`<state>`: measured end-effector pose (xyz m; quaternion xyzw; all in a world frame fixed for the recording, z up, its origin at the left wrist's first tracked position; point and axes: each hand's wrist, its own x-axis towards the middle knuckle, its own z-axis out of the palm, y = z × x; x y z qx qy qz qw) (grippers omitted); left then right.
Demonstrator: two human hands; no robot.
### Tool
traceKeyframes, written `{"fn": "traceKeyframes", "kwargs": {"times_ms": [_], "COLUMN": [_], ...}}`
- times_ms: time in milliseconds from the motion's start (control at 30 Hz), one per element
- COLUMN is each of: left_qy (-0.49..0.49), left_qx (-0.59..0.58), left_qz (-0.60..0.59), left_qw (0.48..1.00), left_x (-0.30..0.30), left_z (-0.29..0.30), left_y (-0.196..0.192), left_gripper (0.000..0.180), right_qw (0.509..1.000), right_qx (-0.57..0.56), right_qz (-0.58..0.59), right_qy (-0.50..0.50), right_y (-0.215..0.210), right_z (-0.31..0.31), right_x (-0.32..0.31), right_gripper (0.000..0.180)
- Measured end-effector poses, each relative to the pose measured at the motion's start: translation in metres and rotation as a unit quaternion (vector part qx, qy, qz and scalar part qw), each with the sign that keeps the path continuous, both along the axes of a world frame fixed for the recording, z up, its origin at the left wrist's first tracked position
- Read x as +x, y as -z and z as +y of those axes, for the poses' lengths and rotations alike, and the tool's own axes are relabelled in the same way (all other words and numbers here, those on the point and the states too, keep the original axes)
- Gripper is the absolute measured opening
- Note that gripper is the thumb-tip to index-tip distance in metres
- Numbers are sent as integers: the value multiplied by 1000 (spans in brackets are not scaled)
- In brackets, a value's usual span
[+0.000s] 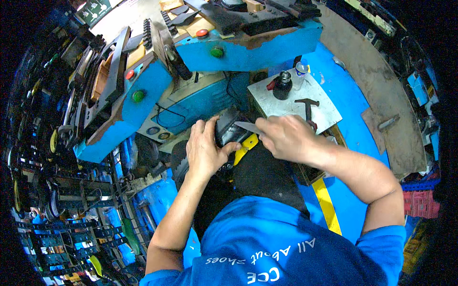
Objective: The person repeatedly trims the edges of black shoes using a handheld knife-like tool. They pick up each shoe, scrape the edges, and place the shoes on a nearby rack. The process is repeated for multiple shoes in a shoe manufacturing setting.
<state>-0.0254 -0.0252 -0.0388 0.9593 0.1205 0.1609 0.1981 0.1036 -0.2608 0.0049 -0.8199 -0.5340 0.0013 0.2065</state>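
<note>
A black shoe (232, 132) rests over my lap, with a yellow shoe last (246, 148) showing at its near side. My left hand (206, 143) is closed around the shoe's left side, thumb toward the last. In my right hand (286, 137) is a knife (248, 127) with a flat grey blade; its tip points left and lies at the shoe's upper surface. Whether the edge touches the shoe I cannot tell. My fingers hide the knife's handle, and part of the shoe is dark and hard to make out.
To the right, a small pale-topped table (329, 112) bears a hammer (308, 110), a dark bottle (283, 86) and a clear cup (301, 71). Blue machines (248, 53) with red and green buttons stand ahead. Racks (86, 190) crowded with shoe parts line the left.
</note>
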Motion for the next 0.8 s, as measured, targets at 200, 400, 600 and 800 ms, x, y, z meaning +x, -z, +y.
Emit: {"fn": "traceKeyframes", "kwargs": {"times_ms": [200, 400, 600, 800], "left_qy": [3, 8, 17, 42], "left_qx": [-13, -16, 36, 73], "left_qz": [-27, -29, -55, -38], "left_qw": [1000, 999, 998, 996], "left_x": [-2, -2, 5, 7], "left_z": [2, 5, -3, -3], "left_y": [-3, 2, 11, 11], "left_gripper": [96, 94, 83, 81], "right_qw": [995, 993, 962, 998], "right_qx": [-63, 50, 225, -46], "right_qz": [69, 79, -110, 25], "right_qy": [-34, -69, -110, 23], "right_y": [-19, 33, 130, 55], "right_z": [15, 19, 37, 16], "right_x": [23, 55, 82, 30], "right_gripper": [20, 27, 34, 38]}}
